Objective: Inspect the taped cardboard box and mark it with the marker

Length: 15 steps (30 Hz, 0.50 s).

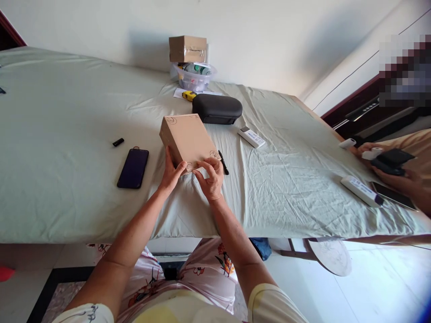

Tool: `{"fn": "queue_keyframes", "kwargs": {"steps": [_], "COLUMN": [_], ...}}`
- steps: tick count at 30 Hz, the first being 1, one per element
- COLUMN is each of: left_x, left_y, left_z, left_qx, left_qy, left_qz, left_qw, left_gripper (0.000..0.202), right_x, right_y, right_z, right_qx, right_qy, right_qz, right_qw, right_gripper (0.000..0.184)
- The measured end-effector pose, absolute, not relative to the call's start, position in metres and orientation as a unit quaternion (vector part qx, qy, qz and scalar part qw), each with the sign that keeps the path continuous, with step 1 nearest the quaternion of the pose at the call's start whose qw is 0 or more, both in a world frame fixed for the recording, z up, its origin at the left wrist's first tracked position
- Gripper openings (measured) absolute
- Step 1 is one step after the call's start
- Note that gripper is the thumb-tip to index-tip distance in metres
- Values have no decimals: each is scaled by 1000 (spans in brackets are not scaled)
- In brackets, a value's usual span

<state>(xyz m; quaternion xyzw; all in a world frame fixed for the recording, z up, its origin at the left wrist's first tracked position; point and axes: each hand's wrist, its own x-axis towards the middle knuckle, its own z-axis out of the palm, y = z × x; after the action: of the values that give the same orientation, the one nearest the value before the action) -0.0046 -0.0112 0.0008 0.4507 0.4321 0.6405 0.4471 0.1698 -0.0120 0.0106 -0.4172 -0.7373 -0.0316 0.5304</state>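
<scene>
A tan cardboard box (186,139) rests on the pale green sheet of the table (67,112), its near end tipped toward me. My left hand (171,175) grips the box's near left corner, fingers curled round its side. My right hand (211,177) is bent at the near right corner, fingertips pinching the box's edge. A black pen (223,162) lies just right of the box, beside my right hand.
A dark phone (133,168) and a small black stick (118,141) lie left of the box. Behind it sit a black zip case (217,108), a white remote (251,137), a plastic tub (194,77) and another carton (187,48). At right another person's hands (397,168) hold a dark object near a white remote (361,190).
</scene>
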Motion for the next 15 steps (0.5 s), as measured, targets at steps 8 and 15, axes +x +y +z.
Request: {"fn": "queue_keyframes", "kwargs": {"steps": [8,15], "left_x": [-7,-5], "left_y": [-9,-9], "left_z": [-9,-8], "left_qx": [494,522], "left_qy": [445,470], "left_qz": [621,614], "left_qw": [415,360], "left_gripper": [134,136], "right_x": [169,166], "right_y": [-11,-11], "right_z": [9,10], "right_qx": [-408,-408], "right_qy": [-734,-736], "right_qz": [-51,-44], "right_qw": [540,539], "right_gripper": [26,23]}}
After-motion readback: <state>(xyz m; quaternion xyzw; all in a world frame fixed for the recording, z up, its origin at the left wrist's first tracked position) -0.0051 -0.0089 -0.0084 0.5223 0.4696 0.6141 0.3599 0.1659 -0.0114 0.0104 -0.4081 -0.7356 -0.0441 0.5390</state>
